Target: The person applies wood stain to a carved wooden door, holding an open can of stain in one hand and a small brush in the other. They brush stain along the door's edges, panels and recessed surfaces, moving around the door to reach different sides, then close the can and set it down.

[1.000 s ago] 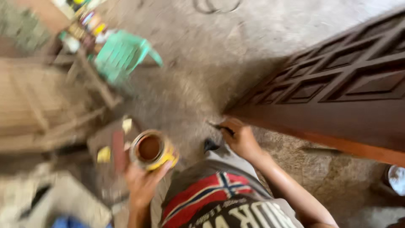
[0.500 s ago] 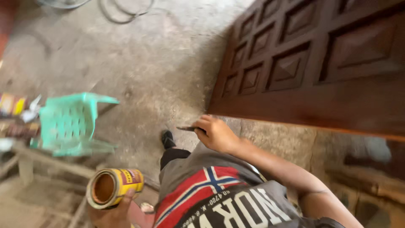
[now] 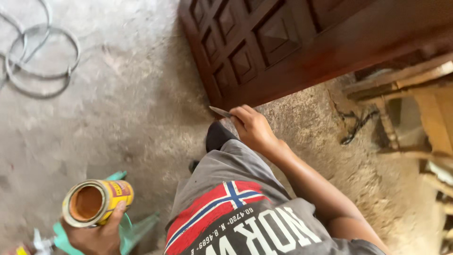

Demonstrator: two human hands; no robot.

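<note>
— What's in the left hand (image 3: 96, 233)?

— An open yellow metal can (image 3: 96, 202), tipped on its side so its mouth faces up toward the camera; the inside looks orange-brown. Fingers wrap it from below.

— And the right hand (image 3: 255, 128)?

— Closed around a thin, flat grey tool (image 3: 220, 112), whose tip points toward the corner of a dark reddish-brown carved wooden door (image 3: 292, 42) with raised square panels.

— What's underfoot?

— A dusty grey concrete floor (image 3: 118, 108). A grey cable lies coiled (image 3: 42, 61) at the upper left, a green plastic stool (image 3: 127, 231) sits beneath the can, and pale wooden framing (image 3: 424, 108) stands at the right.
</note>
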